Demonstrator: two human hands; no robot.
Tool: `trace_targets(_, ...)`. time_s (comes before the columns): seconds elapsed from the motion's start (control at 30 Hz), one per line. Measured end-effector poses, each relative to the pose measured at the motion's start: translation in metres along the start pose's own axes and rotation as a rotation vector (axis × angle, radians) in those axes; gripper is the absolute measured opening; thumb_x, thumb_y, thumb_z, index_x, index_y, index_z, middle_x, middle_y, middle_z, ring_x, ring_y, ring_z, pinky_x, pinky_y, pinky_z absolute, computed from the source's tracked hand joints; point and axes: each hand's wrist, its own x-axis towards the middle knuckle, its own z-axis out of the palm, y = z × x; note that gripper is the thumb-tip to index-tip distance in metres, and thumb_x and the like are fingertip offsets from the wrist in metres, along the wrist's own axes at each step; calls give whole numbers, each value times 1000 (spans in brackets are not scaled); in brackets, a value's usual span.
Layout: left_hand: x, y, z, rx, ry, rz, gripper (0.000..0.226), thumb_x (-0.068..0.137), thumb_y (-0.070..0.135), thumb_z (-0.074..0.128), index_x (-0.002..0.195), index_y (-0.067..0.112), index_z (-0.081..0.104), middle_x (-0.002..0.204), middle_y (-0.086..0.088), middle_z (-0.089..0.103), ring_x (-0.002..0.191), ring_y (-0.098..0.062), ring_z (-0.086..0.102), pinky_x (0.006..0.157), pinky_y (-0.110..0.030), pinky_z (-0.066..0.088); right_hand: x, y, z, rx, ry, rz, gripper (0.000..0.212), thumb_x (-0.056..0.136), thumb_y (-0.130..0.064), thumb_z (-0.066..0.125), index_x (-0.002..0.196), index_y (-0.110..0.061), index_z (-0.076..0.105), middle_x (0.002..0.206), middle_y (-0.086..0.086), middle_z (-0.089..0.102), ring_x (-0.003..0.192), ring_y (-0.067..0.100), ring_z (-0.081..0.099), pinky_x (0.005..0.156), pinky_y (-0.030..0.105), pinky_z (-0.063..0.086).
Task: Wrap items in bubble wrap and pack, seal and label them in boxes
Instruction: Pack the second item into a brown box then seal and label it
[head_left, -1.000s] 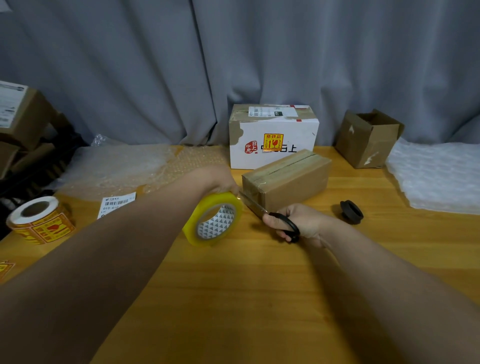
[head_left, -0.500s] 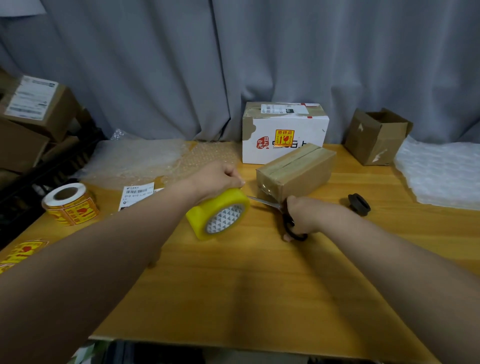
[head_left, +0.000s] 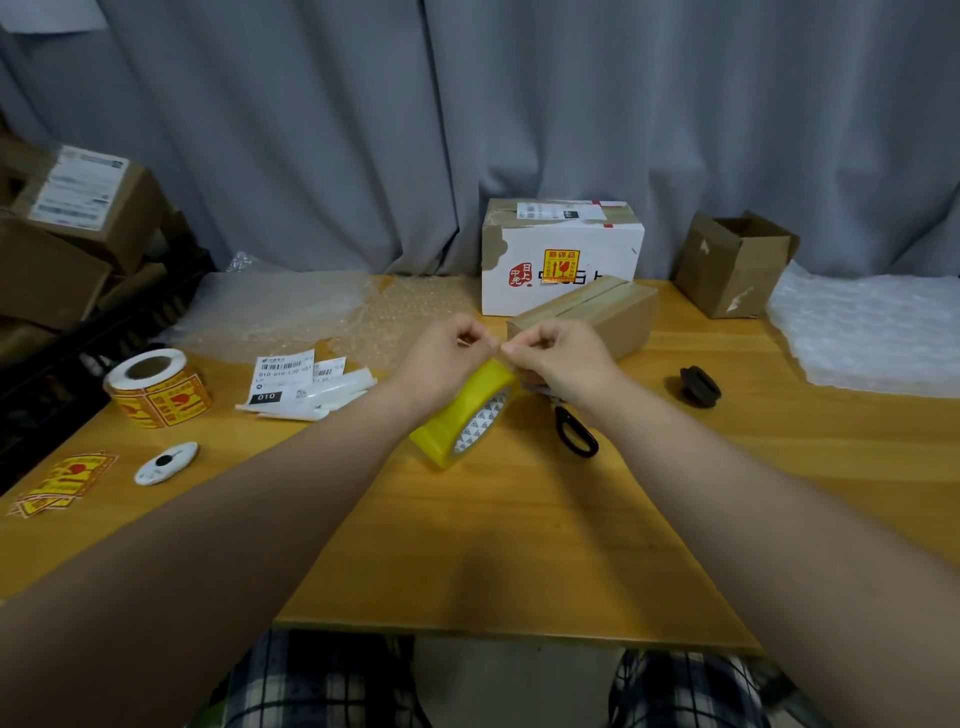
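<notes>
Left hand (head_left: 452, 345): fingertips curled, pinching the tape's loose end where both hands meet.
Right hand (head_left: 558, 353): pinching the same spot.
Yellow roll of packing tape (head_left: 467, 410): tilted just beneath the hands, lower edge at the wooden desk (head_left: 519, 545).
Taped brown cardboard box (head_left: 613, 317): on the desk, just behind the Right hand.
Black-handled scissors (head_left: 574, 434): flat under the right wrist.

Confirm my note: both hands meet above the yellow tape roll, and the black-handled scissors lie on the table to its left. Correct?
One error: in the head view the scissors lie to the right of the yellow tape roll, by the right hand. The rest holds.
</notes>
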Motion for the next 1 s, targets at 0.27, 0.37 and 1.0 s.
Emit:
trace_targets(0.27, -4, -2, 11, 218, 63, 18, 16, 98, 29, 47, 93, 14, 52, 97, -2, 49, 86, -16, 48, 70, -25, 32, 1, -14, 2, -284, 135, -245, 4, 90, -17, 65, 88, -14, 63, 81, 0, 60, 75, 11, 56, 46, 8, 43)
trace_targets(0.37, -5, -3, 7, 148, 75, 12, 18, 97, 28, 48, 90, 13, 55, 91, -2, 53, 82, -14, 48, 62, -26, 31, 1, -10, -3, -155, 74, -231, 30, 88, -14, 67, 110, -20, 47, 79, 7, 63, 67, 11, 55, 49, 8, 43)
trace_targets(1.0, -14, 2, 7, -126, 86, -107, 27, 92, 26, 53, 66, 16, 49, 74, 1, 48, 73, -15, 46, 63, -29, 33, -6, -7, 3, -594, 131, -364, 14, 93, -20, 59, 82, -12, 60, 108, 1, 52, 94, 14, 50, 79, 22, 35)
